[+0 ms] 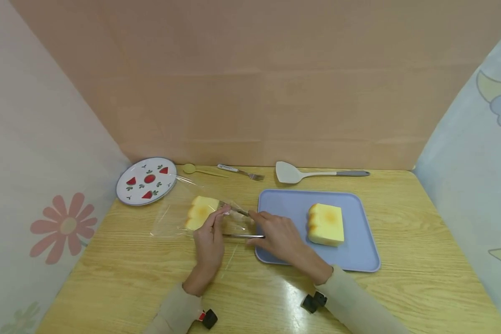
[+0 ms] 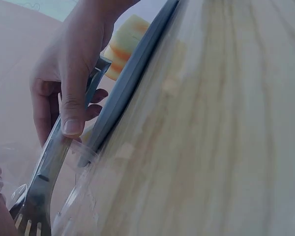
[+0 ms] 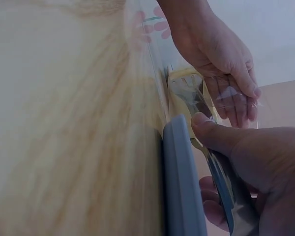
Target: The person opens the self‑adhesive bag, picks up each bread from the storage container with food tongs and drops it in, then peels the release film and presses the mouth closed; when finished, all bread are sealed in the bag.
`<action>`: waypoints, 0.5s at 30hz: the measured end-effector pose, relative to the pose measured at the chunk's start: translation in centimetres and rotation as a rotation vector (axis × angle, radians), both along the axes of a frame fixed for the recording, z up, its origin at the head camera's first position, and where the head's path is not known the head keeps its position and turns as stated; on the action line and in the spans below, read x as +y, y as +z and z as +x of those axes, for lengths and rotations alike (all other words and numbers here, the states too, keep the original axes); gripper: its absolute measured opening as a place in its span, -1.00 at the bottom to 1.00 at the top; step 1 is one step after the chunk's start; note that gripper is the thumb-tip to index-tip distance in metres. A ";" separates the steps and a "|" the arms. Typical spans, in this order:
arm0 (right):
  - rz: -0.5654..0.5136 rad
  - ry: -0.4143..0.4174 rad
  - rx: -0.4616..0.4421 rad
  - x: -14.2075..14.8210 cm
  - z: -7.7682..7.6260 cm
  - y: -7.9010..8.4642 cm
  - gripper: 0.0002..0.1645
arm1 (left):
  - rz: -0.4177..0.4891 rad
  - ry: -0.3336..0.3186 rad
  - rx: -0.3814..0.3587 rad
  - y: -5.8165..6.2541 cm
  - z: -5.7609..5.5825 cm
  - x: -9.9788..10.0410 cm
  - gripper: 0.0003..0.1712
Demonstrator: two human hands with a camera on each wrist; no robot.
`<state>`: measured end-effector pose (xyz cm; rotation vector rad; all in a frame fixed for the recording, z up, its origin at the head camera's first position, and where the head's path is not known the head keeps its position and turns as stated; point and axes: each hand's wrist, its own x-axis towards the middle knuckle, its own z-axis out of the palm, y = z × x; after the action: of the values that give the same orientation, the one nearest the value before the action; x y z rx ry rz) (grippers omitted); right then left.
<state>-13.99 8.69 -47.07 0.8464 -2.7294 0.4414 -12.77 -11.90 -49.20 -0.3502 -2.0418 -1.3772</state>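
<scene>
My right hand (image 1: 279, 236) grips a pair of metal tongs (image 1: 243, 236), thumb on one arm and fingers on the other, as the right wrist view shows. The tongs' slotted ends (image 3: 187, 83) point left at a yellow bread slice (image 1: 200, 211) with browned edges. That slice lies within a clear plastic bag (image 1: 167, 218) on the table. My left hand (image 1: 208, 243) is beside the slice's near right corner and holds the bag's film (image 3: 228, 93) between thumb and fingers. Whether the tongs touch the bread is hard to tell.
A blue tray (image 1: 285, 199) on the right carries another bread slice (image 1: 326, 225). Behind lie a spatula (image 1: 290, 174), a fork (image 1: 242, 172) and a yellow spoon (image 1: 189, 169). A plate (image 1: 138, 191) with strawberry and watermelon prints sits at the back left.
</scene>
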 end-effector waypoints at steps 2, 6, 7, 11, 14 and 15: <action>0.000 0.000 -0.018 0.0 0.0 0.0 0.04 | 0.012 -0.001 0.009 0.2 -0.1 -0.2 -0.71; 0.015 0.001 -0.056 0.3 -0.2 0.3 0.07 | 0.048 0.022 0.014 0.4 -0.4 -0.7 -0.72; 0.018 0.001 -0.065 0.4 -0.3 0.4 0.08 | 0.048 0.032 0.011 0.5 -0.5 -0.9 -0.72; 0.040 0.005 -0.093 1.0 -0.6 0.6 0.09 | 0.013 0.030 -0.015 0.4 -0.5 -1.1 -0.72; 0.044 0.027 -0.109 1.2 -0.8 0.6 0.04 | -0.005 0.013 -0.032 0.3 -0.4 -0.9 -0.72; 0.039 0.035 -0.111 1.2 -0.8 0.5 0.02 | 0.001 0.007 -0.037 0.3 -0.4 -0.8 -0.72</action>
<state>-14.84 9.93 -46.54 0.9072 -2.8371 0.4573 -13.15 -12.74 -48.91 -0.3186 -2.0707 -1.3896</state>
